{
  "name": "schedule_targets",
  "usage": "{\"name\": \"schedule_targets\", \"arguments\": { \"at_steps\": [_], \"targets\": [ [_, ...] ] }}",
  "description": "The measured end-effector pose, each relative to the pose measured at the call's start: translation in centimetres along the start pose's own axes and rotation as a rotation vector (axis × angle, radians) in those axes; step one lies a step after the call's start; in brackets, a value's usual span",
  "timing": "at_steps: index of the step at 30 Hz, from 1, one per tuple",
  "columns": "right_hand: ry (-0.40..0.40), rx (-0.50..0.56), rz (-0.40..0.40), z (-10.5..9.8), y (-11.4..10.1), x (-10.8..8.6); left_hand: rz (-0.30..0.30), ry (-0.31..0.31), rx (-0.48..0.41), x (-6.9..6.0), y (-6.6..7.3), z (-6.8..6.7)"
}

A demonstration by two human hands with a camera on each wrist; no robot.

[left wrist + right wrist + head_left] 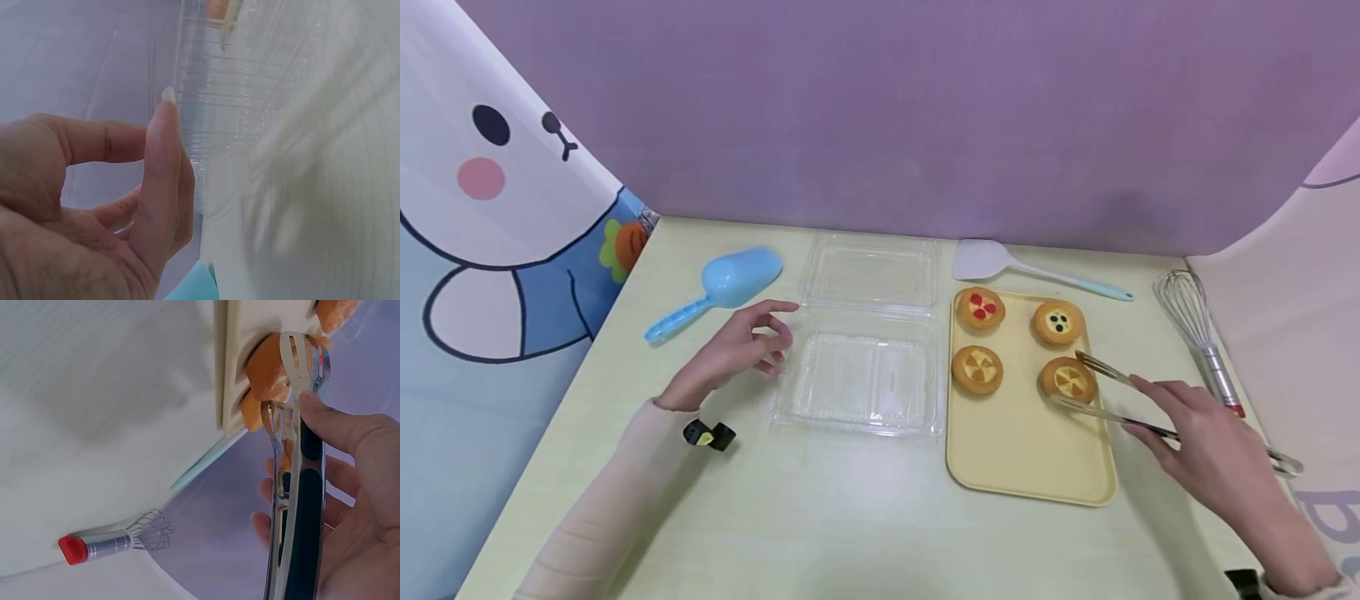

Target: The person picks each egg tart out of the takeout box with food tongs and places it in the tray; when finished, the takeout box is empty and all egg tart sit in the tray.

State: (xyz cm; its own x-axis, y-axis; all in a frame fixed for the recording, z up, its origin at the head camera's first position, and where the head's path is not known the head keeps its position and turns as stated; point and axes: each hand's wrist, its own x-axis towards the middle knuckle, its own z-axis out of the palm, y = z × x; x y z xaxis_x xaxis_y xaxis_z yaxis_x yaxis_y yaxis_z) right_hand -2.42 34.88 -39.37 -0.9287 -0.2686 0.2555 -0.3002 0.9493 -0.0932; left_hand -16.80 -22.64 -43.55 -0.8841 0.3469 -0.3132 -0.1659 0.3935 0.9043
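Note:
My right hand [1213,446] grips metal tongs [306,469] with dark handle grips. The tong tips stand apart on either side of the lower right egg tart [1067,381], which has a wedge-patterned top and sits on the yellow tray [1030,458]. Three more round tarts lie there: one with red spots [981,309], one with dark spots [1057,322] and another wedge-patterned one [977,370]. My left hand [737,346], fingers loosely bent, is at the left edge of a clear plastic box [861,379] with its lid [872,271] laid back. Whether it touches the box is unclear.
A blue scoop [741,275] lies at the back left. Behind the tray is a spatula [981,260] with a pale blade and light blue handle end. A whisk [1206,333] lies along the table's right edge. Purple cloth [925,125] hangs behind the table.

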Motion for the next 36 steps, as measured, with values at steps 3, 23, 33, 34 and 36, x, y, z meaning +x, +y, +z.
{"name": "schedule_targets", "arguments": {
  "at_steps": [3,23,33,34,36],
  "targets": [
    [0.001,-0.001,0.004,-0.5,-0.2,-0.1,0.005,0.000,-0.001,0.0,0.1,0.0],
    [-0.011,0.015,0.239,-0.4,2.7,1.2,0.003,0.001,0.000,0.2,-0.1,0.0],
    [-0.045,0.089,0.316,1.9,5.5,2.4,0.005,0.001,0.000,0.0,0.0,0.0],
    [-0.046,0.098,0.322,2.2,5.7,2.5,0.005,0.003,0.000,0.0,0.0,0.1],
    [-0.044,0.121,0.332,2.8,5.9,2.6,0.005,0.005,-0.002,-0.1,0.0,0.1]
  ]
}}
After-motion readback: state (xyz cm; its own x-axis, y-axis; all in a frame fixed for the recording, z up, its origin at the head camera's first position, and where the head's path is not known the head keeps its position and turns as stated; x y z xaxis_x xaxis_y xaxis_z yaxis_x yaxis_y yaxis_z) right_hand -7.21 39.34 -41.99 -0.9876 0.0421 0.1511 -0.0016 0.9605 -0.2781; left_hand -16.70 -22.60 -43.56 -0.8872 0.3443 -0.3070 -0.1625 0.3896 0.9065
